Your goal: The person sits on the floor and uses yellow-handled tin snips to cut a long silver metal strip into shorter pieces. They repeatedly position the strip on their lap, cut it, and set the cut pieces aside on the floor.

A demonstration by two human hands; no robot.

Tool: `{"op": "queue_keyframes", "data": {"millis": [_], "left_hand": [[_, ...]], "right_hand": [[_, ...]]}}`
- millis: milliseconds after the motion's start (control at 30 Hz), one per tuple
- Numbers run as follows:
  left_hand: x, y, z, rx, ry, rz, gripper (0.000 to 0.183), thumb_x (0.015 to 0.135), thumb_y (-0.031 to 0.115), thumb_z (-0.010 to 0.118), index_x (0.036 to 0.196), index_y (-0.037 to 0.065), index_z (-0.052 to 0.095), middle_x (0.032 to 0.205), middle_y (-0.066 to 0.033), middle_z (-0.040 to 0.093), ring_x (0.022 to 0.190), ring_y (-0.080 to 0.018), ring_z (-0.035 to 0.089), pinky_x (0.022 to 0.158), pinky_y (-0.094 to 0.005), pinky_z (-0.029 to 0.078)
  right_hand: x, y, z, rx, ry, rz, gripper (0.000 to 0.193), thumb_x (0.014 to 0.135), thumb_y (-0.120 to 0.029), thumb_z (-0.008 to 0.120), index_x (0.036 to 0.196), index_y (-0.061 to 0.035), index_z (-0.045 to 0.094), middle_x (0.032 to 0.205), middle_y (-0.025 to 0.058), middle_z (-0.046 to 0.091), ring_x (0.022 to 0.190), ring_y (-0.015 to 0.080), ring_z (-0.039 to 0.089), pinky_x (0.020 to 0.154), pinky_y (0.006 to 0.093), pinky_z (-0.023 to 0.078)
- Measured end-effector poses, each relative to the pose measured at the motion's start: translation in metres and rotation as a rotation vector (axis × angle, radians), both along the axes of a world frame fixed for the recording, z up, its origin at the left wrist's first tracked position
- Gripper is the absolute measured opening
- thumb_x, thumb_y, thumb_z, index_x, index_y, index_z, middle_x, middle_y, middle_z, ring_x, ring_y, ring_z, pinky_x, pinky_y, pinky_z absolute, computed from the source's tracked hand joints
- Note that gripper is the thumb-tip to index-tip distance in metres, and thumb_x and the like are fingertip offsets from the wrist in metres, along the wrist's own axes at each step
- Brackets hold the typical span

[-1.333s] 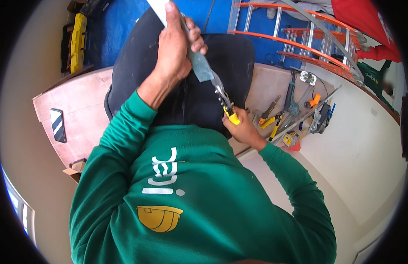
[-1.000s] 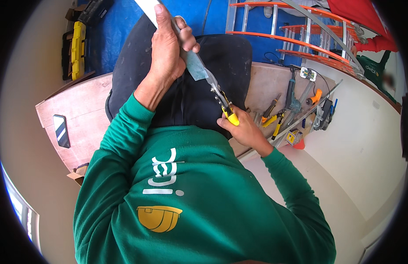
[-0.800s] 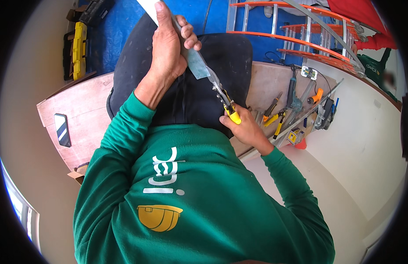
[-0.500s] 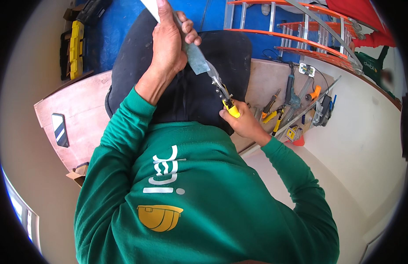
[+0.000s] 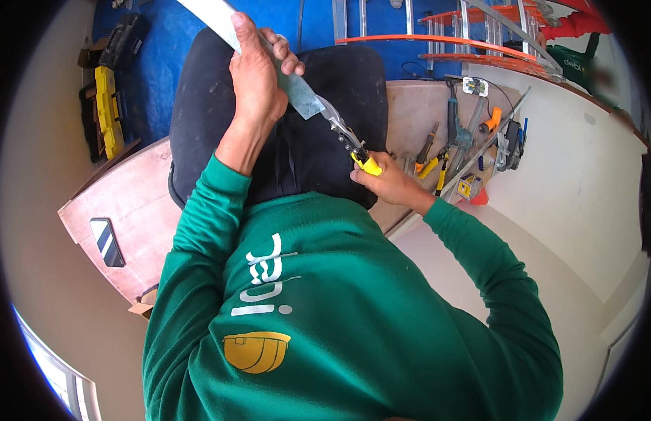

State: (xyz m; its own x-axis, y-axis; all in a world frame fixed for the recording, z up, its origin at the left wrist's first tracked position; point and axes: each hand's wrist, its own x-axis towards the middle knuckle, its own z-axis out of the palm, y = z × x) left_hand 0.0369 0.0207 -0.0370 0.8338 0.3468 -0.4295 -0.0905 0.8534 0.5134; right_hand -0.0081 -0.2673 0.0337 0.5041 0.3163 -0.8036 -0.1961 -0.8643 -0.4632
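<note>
My left hand (image 5: 254,88) is closed around a long, pale grey metal strip (image 5: 302,97), thumb on top and fingers curled over its far edge. The strip slants from the upper left down over my dark trousers. At its lower end, the jaws of a pair of tin snips (image 5: 344,136) touch the corner; whether they bite into the metal I cannot tell. The yellow handles of the snips sit in my right hand (image 5: 396,182), whose fingers are wrapped around them and partly hidden.
On the wooden board (image 5: 146,203) to the left lies a phone (image 5: 107,242). Right of my legs are a teal power tool (image 5: 454,125), an orange-handled tool (image 5: 491,121) and several hand tools. An orange ladder (image 5: 473,50) lies beyond, near another person's red sleeve (image 5: 578,25). A yellow case (image 5: 108,112) stands far left.
The view has shifted, so the surroundings on the right appear farther left. Both hands keep their grips, and the snips stay at the strip's end.
</note>
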Motion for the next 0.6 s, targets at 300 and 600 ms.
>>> {"op": "queue_keyframes", "data": {"millis": [300,600], "left_hand": [[0.006,0.001,0.019,-0.01,-0.057,-0.007,0.072,0.103,0.079,0.052,0.099,0.008,0.052,0.078,-0.0031,0.05,0.063,-0.0152,0.051,0.066,-0.038,0.054],[0.008,-0.002,0.021,0.07,-0.051,-0.002,0.071,0.105,0.078,0.052,0.105,0.007,0.049,0.085,-0.0047,0.048,0.07,-0.0179,0.053,0.07,-0.0396,0.053]], "right_hand": [[-0.029,-0.047,0.048,-0.18,0.011,0.043,0.06,0.096,-0.034,0.081,0.138,0.0011,0.056,0.117,0.0242,0.069,0.111,0.0386,0.069,0.096,0.0477,0.052],[-0.027,-0.03,0.037,-0.052,-0.179,0.026,0.07,0.095,-0.035,0.08,0.144,0.0057,0.051,0.126,0.0315,0.066,0.121,0.0455,0.066,0.103,0.0495,0.051]]}}
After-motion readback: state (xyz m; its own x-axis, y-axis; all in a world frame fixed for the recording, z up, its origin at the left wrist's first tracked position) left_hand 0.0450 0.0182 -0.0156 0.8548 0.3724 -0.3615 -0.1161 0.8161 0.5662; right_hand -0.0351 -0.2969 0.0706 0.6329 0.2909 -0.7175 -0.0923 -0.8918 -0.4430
